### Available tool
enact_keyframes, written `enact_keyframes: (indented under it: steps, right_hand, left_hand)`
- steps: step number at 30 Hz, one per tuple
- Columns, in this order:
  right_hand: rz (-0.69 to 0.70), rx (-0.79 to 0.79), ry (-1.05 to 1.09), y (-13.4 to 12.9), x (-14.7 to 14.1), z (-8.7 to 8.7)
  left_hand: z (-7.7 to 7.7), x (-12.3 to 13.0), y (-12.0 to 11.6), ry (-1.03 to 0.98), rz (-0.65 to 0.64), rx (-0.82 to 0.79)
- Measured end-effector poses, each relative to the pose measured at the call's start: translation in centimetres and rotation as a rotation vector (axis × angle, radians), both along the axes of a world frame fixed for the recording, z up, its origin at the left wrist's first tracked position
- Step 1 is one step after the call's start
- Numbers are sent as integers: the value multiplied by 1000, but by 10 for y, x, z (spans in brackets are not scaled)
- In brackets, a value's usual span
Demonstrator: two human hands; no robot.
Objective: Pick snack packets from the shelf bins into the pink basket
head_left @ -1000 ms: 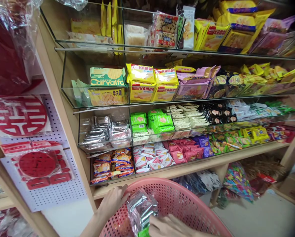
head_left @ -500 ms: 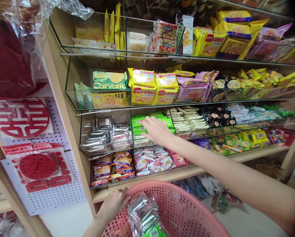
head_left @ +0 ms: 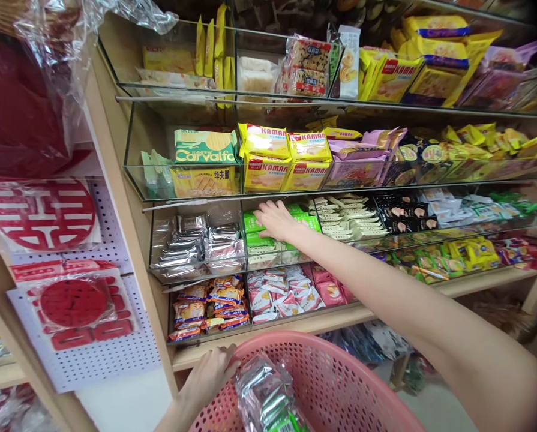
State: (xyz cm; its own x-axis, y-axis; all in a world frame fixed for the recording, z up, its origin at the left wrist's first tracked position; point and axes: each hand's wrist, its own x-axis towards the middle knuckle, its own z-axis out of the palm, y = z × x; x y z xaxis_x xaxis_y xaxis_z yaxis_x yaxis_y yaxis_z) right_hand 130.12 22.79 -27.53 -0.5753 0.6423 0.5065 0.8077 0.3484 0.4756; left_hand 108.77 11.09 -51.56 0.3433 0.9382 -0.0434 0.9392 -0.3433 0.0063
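Note:
My left hand [head_left: 212, 373] is closed over the near-left rim of a pink plastic basket [head_left: 340, 378]. Inside the basket lie silver-wrapped snack packets [head_left: 266, 390] in clear plastic, with a green packet [head_left: 288, 423] at the bottom edge of the view. My right hand [head_left: 279, 223] reaches over the glass front of a shelf compartment and rests on green snack packets [head_left: 252, 223], fingers stretched and slightly bent. Its fingertips partly disappear among the packets. Pale cream packets [head_left: 263, 257] show below that hand, behind the glass.
Silver packets [head_left: 182, 246] fill the compartment to the left, and cream bars [head_left: 340, 216] the one to the right. Yellow cracker packs [head_left: 266, 159] stand one tier up. Orange packets [head_left: 209, 303] and pink-white packets [head_left: 284, 294] lie below. Red decorations [head_left: 74, 303] hang at left.
My right hand has shifted slightly farther back over the green packets, its fingers more bent. My left hand stays on the basket rim. The view has moved a little, shifting the shelves rightward.

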Motion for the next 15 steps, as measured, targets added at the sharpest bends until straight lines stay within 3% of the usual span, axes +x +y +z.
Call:
enact_keyframes:
  steps: [15]
  right_hand:
    - [42, 24, 60, -15, 7, 7]
  left_hand:
    - [3, 1, -2, -8, 27, -16]
